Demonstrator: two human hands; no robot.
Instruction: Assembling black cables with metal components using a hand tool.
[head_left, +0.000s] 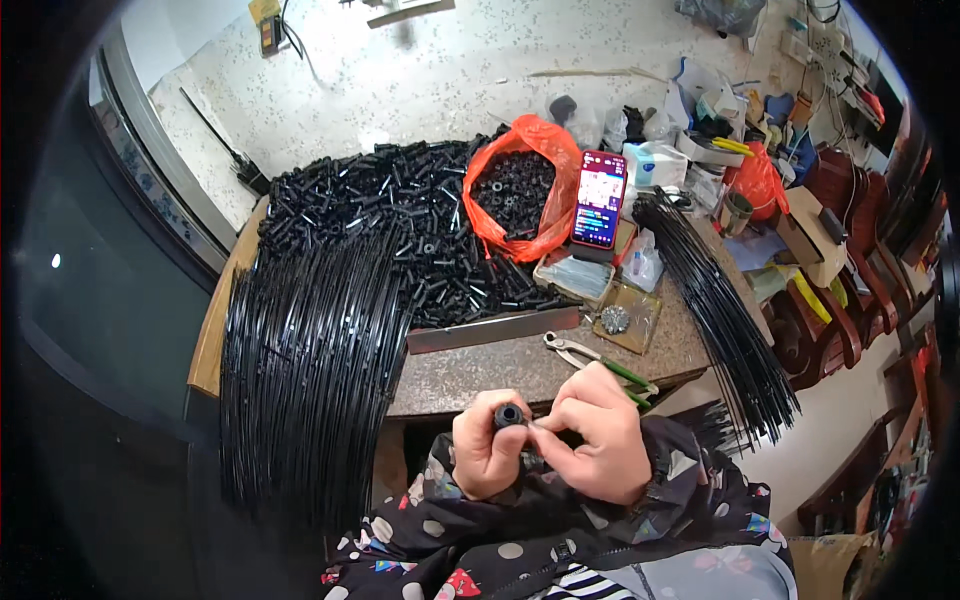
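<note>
In front of my chest, my left hand is wrapped round a short black tube, its hollow end facing up. My right hand is pinched against the tube's right side; what its fingertips hold is too small to make out. Just beyond my right hand, pincers with green handles lie on the speckled tabletop. A heap of similar black tubes covers the back of the table, held in front by a low metal strip.
Long thin black rods hang over the front left edge; another bundle lies at right. An orange-red bag holds small black parts. A phone stands beside it, near a box of thin pins and a cluster of small metal pieces.
</note>
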